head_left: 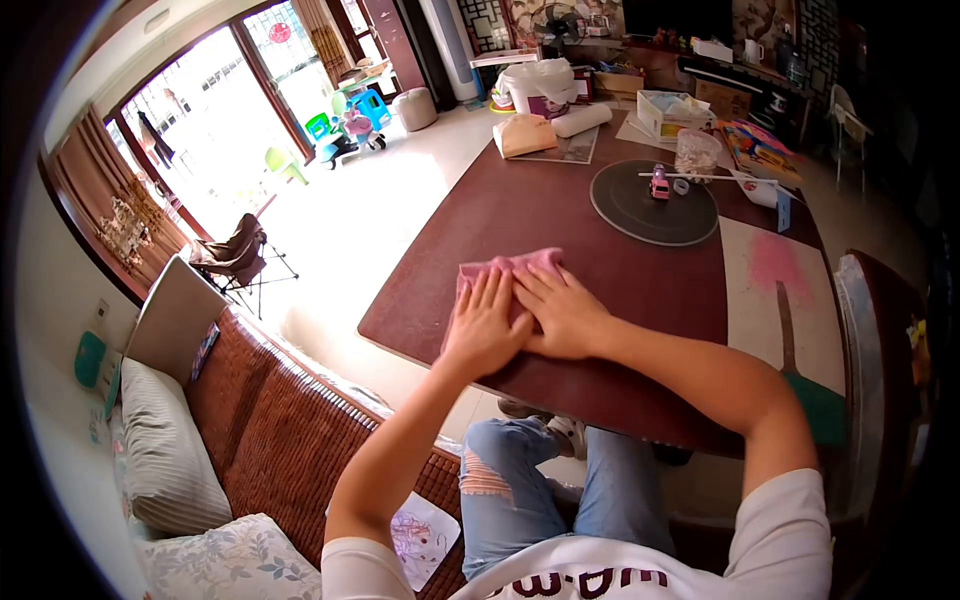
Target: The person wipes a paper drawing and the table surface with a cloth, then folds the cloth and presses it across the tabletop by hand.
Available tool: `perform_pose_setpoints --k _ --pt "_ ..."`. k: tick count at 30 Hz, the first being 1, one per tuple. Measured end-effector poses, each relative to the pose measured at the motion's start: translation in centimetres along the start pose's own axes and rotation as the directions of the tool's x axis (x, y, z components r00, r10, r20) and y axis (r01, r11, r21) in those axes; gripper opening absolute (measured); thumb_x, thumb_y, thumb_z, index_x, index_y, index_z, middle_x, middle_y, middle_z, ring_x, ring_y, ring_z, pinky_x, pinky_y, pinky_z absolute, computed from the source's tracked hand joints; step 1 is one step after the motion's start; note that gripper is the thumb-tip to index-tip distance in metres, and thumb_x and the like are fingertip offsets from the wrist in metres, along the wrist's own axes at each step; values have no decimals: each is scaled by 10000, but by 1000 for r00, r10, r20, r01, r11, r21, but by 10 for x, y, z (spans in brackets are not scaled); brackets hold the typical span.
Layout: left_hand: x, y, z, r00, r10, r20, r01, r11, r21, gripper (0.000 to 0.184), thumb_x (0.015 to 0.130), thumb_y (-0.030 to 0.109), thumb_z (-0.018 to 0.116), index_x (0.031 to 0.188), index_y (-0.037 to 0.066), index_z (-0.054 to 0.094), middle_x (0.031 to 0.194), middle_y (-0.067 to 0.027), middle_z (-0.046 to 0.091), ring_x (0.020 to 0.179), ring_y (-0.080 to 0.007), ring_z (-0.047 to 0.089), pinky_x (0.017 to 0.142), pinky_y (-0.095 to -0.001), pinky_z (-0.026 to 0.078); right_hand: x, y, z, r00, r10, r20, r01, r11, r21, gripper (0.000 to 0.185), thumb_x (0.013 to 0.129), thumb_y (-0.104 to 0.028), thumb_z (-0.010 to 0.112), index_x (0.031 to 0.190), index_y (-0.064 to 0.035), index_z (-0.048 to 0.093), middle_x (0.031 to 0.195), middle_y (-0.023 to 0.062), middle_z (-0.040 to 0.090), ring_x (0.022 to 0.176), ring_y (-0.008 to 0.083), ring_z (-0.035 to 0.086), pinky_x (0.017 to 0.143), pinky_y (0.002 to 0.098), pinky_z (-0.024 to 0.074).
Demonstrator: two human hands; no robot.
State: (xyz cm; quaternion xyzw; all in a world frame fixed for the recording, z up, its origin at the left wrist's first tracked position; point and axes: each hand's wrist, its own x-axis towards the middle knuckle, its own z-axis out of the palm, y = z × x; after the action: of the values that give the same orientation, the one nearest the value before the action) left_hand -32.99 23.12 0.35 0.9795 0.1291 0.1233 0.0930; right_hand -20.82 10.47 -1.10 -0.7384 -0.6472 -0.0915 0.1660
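View: head camera, one picture.
Hands: two, both yours, side by side near the middle of the frame; the left hand (485, 318) and right hand (567, 312) come together at the thumb side.
Left fingers: extended and laid flat, close to one another.
Right fingers: extended and laid flat, slightly spread.
Cloth: one, pink (508, 264), under your fingers on the table (540, 215); it shows beyond your fingertips and along the outer side of your left hand.
Disc: one, dark and round (650, 222), upper right of the frame, well apart from your hands; it bears a small pink toy (659, 187).
Stick: one, white (725, 177), lying across the disc's far part and past its right edge.
Jar: one, clear (697, 158), beside the disc's far edge.
Painting: one (748, 330), right of frame, with a pink patch, a brown stem and a green base.
Pillows: two, lower left of frame, one striped (165, 455), one leaf-patterned (235, 560).
Drawing: one sheet of scribbles (428, 540), bottom of frame, left of your knees.
Writing: dark letters on your shirt (700, 560), upside down and partly hidden; you cannot read the whole word here.
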Motion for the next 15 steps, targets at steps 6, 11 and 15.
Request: perform_pose_setpoints --k 6,11,15 --pt "-59 77 -6 974 225 -7 -224 971 -88 797 827 421 524 1399 -80 284 1453 -284 281 1379 -421 218 1130 -517 134 -104 -43 -55 999 36 -2 -36 999 13 798 803 -508 546 1354 49 395 1411 243 377 1349 360 303 1108 500 201" --pt "-49 94 -9 950 309 43 -304 949 -83 826 826 435 541 1404 -88 269 1451 -285 285 1376 -424 227 1126 -525 133 -121 -34 -67 996 72 51 -71 997 -10 839 811 -562 532 1359 56 382 1411 252 371 1352 356 301 1115 501 181" --pt "2 71 6 929 369 -20 -370 926 -77 775 852 417 533 1409 -61 285 1446 -250 320 1369 -379 269 1132 -488 148 -94 4 -60 996 83 -19 -84 996 -26 851 816 -581 523 1350 67 384 1398 260 383 1342 353 317 1115 476 192"
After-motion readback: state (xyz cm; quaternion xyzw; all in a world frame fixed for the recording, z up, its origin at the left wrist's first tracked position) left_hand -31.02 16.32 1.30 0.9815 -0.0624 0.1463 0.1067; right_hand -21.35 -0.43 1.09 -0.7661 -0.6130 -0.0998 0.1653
